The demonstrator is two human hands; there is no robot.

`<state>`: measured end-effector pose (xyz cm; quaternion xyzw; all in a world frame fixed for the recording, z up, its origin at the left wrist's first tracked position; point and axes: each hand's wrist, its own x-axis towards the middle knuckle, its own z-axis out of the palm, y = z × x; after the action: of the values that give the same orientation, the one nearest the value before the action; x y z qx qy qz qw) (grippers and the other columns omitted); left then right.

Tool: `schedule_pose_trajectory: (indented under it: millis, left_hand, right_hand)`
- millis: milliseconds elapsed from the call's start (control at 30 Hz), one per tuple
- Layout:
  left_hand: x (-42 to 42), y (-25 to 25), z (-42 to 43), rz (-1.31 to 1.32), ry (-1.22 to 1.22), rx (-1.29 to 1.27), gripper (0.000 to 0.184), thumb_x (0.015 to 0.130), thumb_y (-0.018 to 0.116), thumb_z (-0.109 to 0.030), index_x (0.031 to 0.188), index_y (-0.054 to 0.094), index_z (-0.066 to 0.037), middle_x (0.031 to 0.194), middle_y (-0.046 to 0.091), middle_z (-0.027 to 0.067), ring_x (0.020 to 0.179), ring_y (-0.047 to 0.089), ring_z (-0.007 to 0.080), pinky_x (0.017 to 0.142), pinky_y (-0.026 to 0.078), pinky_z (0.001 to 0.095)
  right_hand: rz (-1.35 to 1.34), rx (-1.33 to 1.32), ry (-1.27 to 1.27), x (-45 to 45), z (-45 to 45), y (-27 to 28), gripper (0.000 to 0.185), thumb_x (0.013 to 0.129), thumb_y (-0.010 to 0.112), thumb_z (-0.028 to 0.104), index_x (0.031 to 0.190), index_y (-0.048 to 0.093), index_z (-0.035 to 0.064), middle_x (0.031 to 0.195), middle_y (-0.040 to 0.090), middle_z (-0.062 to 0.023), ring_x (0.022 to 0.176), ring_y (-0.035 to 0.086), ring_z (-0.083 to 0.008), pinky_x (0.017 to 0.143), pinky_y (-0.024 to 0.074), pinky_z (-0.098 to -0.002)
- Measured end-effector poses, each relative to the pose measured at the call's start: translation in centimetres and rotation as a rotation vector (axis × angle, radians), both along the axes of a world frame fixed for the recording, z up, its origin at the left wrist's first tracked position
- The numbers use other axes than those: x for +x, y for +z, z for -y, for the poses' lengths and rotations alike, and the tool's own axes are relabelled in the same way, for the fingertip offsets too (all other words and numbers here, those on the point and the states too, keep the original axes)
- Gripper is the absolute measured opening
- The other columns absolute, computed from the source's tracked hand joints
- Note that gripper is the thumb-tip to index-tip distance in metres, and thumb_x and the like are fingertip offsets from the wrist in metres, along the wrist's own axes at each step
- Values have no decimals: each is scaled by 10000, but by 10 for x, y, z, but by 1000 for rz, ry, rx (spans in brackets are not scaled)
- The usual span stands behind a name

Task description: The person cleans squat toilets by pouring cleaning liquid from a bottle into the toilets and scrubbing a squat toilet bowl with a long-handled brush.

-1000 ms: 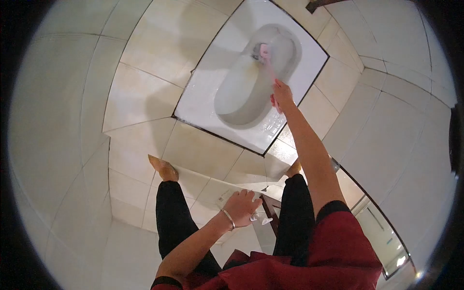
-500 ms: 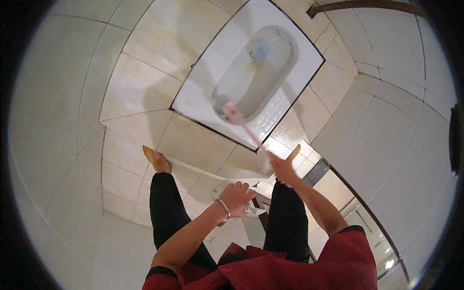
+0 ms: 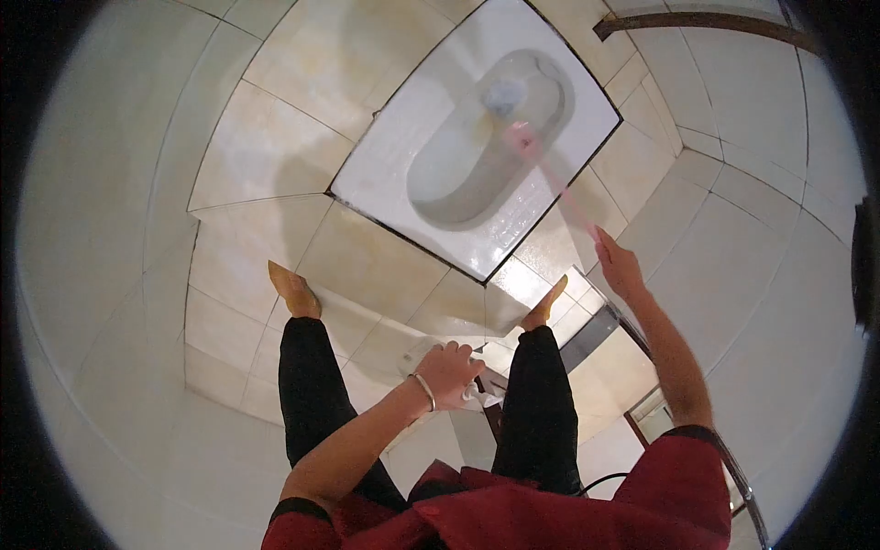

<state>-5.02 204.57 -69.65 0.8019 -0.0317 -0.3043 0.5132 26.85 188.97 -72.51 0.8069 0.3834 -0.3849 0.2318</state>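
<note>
My right hand [image 3: 620,268] is closed around the handle of a pink toilet brush [image 3: 576,203]. Its blurred pink head is inside the bowl of a white squat toilet [image 3: 394,137], near the bluish water at the drain end. My left hand [image 3: 449,374], with a bracelet at the wrist, stays low between my knees. Its fingers wrap round a pale bottle [image 3: 415,356], mostly hidden by the hand; a white nozzle-like part [image 3: 478,397] shows below the fingers.
My feet stand apart on beige floor tiles [image 3: 367,247], on the near side of the toilet's dark-edged rim. Tiled walls [image 3: 752,247] rise on both sides. A brown curved bar [image 3: 706,20] is at the upper right, and a doorway edge [image 3: 642,339] runs behind my right arm.
My right hand has moved right and forward, carrying the brush head from the near end of the bowl towards the drain end. My left hand has stayed nearly still with the bottle.
</note>
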Motion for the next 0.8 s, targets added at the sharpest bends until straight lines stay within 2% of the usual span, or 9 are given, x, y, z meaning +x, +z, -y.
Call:
schedule_pose_trajectory:
  millis: [67,133,167,267,333,467,533,633,800]
  left_hand:
    - [0,1,0,10,-1,2,439,604,664,-310,972,539,-105,898,512,140,874,518,293,718,452,392]
    - [-3,1,-1,49,60,-2,437,590,671,-288,963,543,-101,886,511,133,881,517,294,722,452,386]
    - [-3,-2,-3,55,53,6,437,590,671,-288,963,543,-101,886,511,133,881,517,294,722,452,386]
    - [-3,-3,0,47,59,1,434,588,673,-277,963,544,-101,882,506,129,898,514,292,723,451,392]
    - [-2,-3,-5,20,57,46,431,580,675,-257,960,545,-100,876,505,125,898,514,290,719,452,395]
    - [-5,-4,-5,8,101,34,418,578,659,-248,952,551,-94,874,506,132,884,518,292,715,453,396]
    - [-4,-7,-2,18,81,33,418,580,658,-254,951,551,-93,874,506,135,883,518,294,712,454,399]
    - [2,-1,-2,4,64,9,416,582,657,-261,945,550,-90,873,507,141,879,519,297,708,454,402]
    - [0,-8,2,72,148,39,398,597,647,-276,931,547,-84,875,507,145,879,519,301,713,455,405]
  right_hand:
    - [10,231,-781,-17,28,-11,385,899,344,352,1226,380,152,576,550,-117,466,553,-244,432,464,-361]
    - [-54,282,-965,-53,57,-40,452,897,288,441,1207,385,127,531,514,-101,389,500,-212,362,424,-338]
    - [-122,-17,-1059,-77,72,-48,498,897,247,461,1156,399,64,585,531,-125,482,542,-238,450,454,-375]
    - [-259,287,-283,-215,186,-59,418,889,367,301,1195,348,17,961,535,-267,888,527,-390,722,448,-404]
    - [-404,23,-799,-250,101,22,347,887,402,253,1143,384,18,863,536,-248,862,538,-367,710,451,-406]
    - [-271,123,-1033,-201,82,-29,414,820,513,231,1123,399,-28,966,516,-213,921,535,-315,562,481,-382]
    - [-131,-31,52,-244,108,-32,435,813,494,192,1138,383,-75,1031,490,-214,980,503,-319,527,473,-369]
    - [-356,16,-813,-335,160,-13,378,858,394,256,1121,431,-14,984,504,-164,877,543,-265,599,466,-360]
    - [-101,24,-910,-266,132,-59,216,831,440,154,978,462,-3,791,531,-158,679,553,-318,535,450,-397]
